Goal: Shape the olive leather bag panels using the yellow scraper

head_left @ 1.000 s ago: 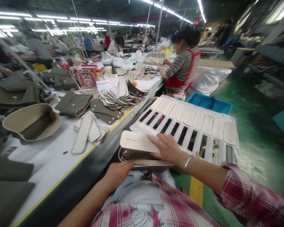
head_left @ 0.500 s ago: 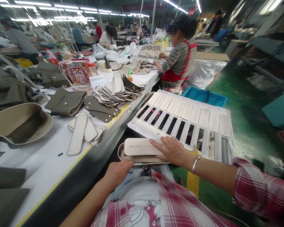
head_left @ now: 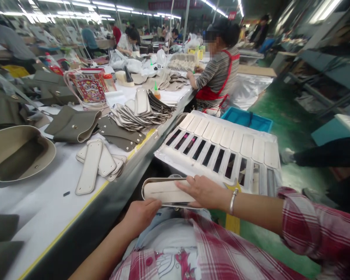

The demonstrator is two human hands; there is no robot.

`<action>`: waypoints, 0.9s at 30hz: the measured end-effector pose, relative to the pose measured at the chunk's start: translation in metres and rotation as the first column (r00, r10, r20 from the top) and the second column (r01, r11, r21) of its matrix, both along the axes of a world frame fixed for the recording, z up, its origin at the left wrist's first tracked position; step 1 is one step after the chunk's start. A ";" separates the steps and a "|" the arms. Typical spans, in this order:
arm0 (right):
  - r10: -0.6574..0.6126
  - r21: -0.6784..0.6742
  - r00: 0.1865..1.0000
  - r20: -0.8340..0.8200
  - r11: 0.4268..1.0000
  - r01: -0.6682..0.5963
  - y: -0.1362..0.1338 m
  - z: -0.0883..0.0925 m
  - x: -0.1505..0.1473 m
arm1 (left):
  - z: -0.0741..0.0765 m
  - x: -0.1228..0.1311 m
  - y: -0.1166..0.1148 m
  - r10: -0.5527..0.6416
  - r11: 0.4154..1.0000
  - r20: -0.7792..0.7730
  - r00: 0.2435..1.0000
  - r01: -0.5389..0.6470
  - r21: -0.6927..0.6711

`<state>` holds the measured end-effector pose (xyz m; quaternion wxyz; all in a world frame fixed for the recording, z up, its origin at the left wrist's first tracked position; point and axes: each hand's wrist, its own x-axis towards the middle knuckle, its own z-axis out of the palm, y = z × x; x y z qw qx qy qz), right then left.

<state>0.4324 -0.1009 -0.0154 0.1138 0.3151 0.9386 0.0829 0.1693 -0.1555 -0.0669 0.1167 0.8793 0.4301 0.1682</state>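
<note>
Against my lap I have a bag body (head_left: 144, 184), an oblong shell with a dark-edged rim. A cream rounded panel (head_left: 160, 190) with a thin line along its middle sits inside that rim. My left hand (head_left: 141, 216) is closed on the near left side of the bag body, fingertips at its edge. My right hand (head_left: 207, 192) grips the right end of the panel, fingers over its top and thumb at the near edge. The bag's inside below the panel is hidden.
A white slotted rack (head_left: 221, 149) with cream panels laid in a row stands just beyond my hands. Grey-green bag pieces (head_left: 72, 123), loose strips (head_left: 89, 167) and a stacked pile (head_left: 134, 111) lie on the left table. A co-worker (head_left: 217, 66) sits ahead; someone's dark-clothed leg (head_left: 332, 151) is at right.
The cream panel has gone down from above the rim into the bag's opening, with my right hand following. A dark-clothed leg has come into view at the right.
</note>
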 end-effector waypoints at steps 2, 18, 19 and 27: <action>-0.048 -0.023 0.999 0.023 0.999 0.049 0.001 -0.001 -0.007 | 0.005 0.000 0.002 -0.030 0.999 -0.064 0.997 0.028 -0.018; -0.366 -0.668 0.915 -0.168 0.725 0.167 0.036 0.019 0.008 | 0.029 0.063 0.082 -0.214 0.926 -0.156 0.964 0.149 -0.347; -0.523 -0.771 0.838 -0.158 0.595 0.227 0.039 0.023 0.019 | 0.027 0.068 0.087 -0.230 0.917 -0.171 0.958 0.155 -0.366; -0.874 -0.963 0.419 0.246 -0.271 0.000 0.025 0.000 0.099 | 0.016 0.076 0.087 -0.364 0.927 -0.305 0.880 0.310 -0.213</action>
